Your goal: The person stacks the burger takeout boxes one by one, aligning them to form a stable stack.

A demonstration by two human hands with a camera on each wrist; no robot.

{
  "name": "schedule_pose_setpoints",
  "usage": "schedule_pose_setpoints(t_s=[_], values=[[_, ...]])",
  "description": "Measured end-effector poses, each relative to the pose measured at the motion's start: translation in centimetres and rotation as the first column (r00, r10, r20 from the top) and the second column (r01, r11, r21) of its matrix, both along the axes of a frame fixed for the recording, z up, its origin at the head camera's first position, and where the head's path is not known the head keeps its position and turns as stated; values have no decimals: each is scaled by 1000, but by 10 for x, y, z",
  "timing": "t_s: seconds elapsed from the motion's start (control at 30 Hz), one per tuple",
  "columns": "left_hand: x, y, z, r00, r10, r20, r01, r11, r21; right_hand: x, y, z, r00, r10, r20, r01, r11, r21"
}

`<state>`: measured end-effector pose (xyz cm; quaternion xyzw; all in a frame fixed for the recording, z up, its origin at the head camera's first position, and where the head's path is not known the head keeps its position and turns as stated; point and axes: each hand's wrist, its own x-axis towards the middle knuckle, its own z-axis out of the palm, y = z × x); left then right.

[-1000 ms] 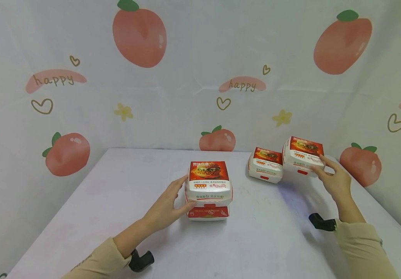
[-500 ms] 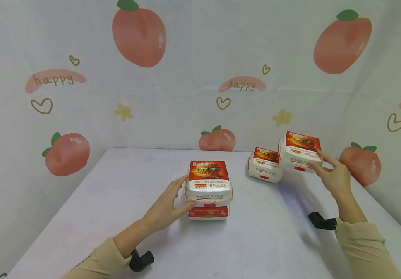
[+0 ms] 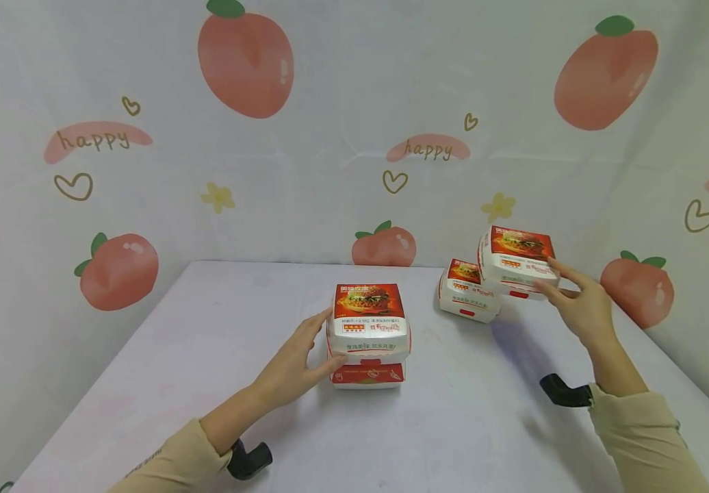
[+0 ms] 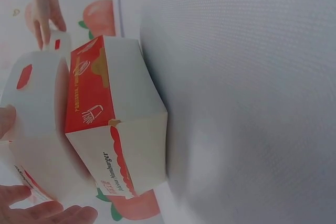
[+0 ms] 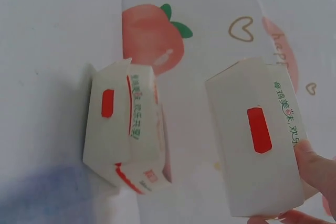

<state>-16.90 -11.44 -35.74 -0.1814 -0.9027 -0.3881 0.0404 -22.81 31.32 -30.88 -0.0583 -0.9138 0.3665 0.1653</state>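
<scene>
Burger box farther left — red tab toward wearer, long axis crosswise — in pinching right-hand grip

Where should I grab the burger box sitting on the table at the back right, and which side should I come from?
I'd probably pinch the upright burger box across its left end, thumb on the front wall, coming from the left: that end is uncovered, while the lifted box in the right hand overlaps its right part in the head view.
</scene>
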Motion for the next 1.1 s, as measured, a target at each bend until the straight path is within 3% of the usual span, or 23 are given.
schedule_pose_setpoints(t_s=[0.43, 1.1], values=[[0, 0, 0, 1000, 3, -2, -3, 1000, 10, 6, -21, 14, 999, 44, -23, -43, 999, 29], [2, 1, 1, 1000, 16, -3, -16, 1000, -7, 15, -50, 26, 983, 174, -62, -170, 984, 55]])
